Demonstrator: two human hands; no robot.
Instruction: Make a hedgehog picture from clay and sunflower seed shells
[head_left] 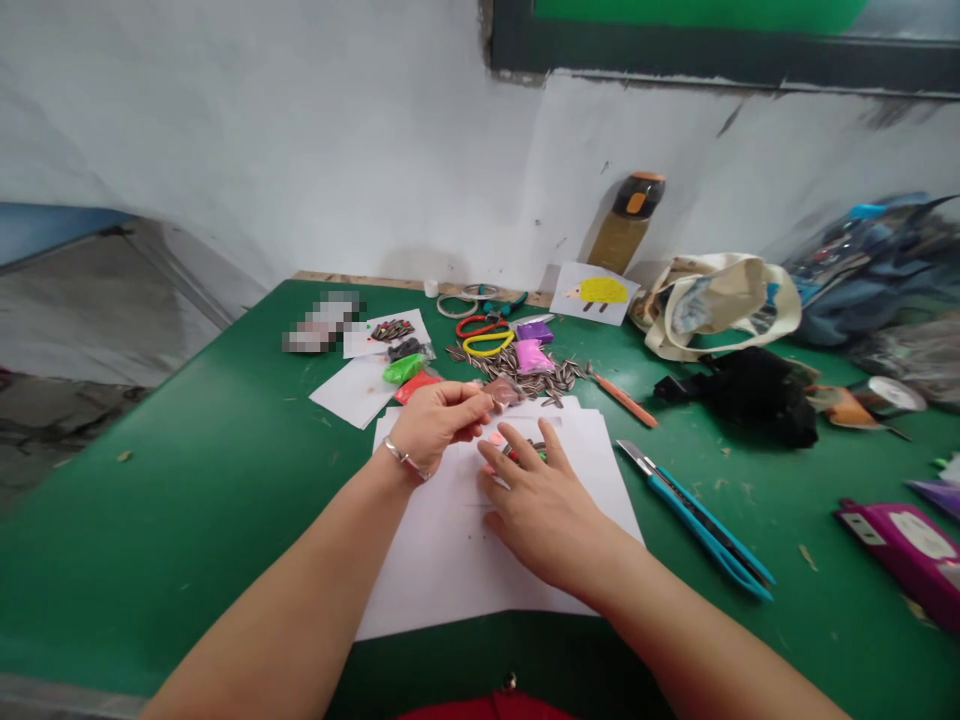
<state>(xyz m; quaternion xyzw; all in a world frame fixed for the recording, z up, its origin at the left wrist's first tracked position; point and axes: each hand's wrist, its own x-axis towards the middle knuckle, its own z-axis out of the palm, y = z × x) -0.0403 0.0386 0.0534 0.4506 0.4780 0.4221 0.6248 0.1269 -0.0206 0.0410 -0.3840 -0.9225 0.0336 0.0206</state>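
Observation:
My left hand [442,425], with a bracelet at the wrist, is closed in a pinch above the white paper [442,560]. What sits between its fingertips, if anything, is too small to make out. A packet of brown clay [506,391] lies just beyond those fingertips. My right hand [544,500] is open over the same paper, fingers spread. Partly hidden under its fingers is a small craft piece [517,452] with dark seeds and bits of green and pink. Past both hands spreads a pile of striped sunflower seeds [555,380].
Bagged clay in green [403,369], red [417,385] and pink [532,356] lies behind the hands, near scissors with a yellow handle [487,344]. To the right are a blue utility knife [697,520], an orange pen-like tool [622,397], a black cloth [765,400] and a bottle [626,225].

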